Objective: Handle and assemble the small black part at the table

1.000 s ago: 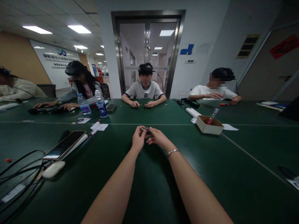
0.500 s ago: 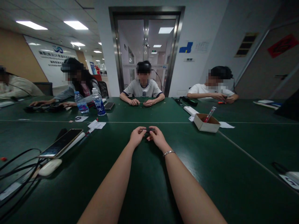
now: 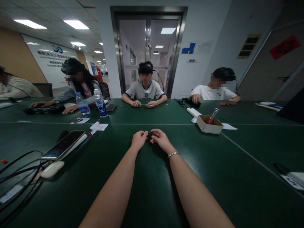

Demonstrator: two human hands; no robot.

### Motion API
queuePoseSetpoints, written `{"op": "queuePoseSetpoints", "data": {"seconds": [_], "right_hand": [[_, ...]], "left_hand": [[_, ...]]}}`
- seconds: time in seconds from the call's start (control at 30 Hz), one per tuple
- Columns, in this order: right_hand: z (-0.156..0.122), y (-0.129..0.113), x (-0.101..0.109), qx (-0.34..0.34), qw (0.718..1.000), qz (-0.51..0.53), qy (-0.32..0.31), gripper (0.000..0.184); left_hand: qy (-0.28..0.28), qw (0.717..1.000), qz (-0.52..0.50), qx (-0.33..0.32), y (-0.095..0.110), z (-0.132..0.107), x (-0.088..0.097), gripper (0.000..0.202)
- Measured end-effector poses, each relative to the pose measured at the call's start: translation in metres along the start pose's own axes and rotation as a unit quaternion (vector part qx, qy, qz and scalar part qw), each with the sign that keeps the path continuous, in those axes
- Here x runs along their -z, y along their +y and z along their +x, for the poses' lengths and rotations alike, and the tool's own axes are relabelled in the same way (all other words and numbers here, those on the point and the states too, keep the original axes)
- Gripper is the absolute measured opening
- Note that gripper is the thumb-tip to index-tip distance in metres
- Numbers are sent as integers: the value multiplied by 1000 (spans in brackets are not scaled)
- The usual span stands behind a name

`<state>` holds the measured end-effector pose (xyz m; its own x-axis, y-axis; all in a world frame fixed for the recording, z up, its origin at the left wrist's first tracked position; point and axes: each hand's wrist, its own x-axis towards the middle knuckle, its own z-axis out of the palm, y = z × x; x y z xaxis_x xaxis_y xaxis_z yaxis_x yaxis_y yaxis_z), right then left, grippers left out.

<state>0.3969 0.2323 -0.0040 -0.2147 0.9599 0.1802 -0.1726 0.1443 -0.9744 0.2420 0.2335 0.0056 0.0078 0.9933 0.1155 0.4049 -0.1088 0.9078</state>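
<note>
Small dark blocky piece [image 3: 149, 136] between left hand [image 3: 139, 140] and right hand [image 3: 161, 139]

Dark green table [image 3: 152, 196] bears a phone [image 3: 62, 145], a bottle [image 3: 101, 107], a cardboard box [image 3: 209, 125], cables [image 3: 22, 166].

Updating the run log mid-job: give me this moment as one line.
left hand: pinching small dark part | right hand: pinching same part | below: green table | nearby: cardboard box, phone

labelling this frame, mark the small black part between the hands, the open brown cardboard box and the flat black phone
small black part [image 3: 149, 136], head view, its dark middle
open brown cardboard box [image 3: 213, 129], head view, near side wall
flat black phone [image 3: 63, 145], head view, screen middle
</note>
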Motion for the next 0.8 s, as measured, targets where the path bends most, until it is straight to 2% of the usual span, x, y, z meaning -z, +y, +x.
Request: {"op": "queuePoseSetpoints", "data": {"seconds": [0.23, 0.57, 0.8], "right_hand": [[-2, -2, 0, 1, 1000, 9, -18, 34], [-5, -5, 0, 11, 999, 26, -42, 40], [-5, -4, -1, 20, 999, 28, -35, 37]], "left_hand": [[14, 996, 85, -13, 9, -5, 5, 49], [48, 996, 74, 3, 11, -5, 6, 50], [53, 996, 65, 34, 15, -5, 6, 49]]}}
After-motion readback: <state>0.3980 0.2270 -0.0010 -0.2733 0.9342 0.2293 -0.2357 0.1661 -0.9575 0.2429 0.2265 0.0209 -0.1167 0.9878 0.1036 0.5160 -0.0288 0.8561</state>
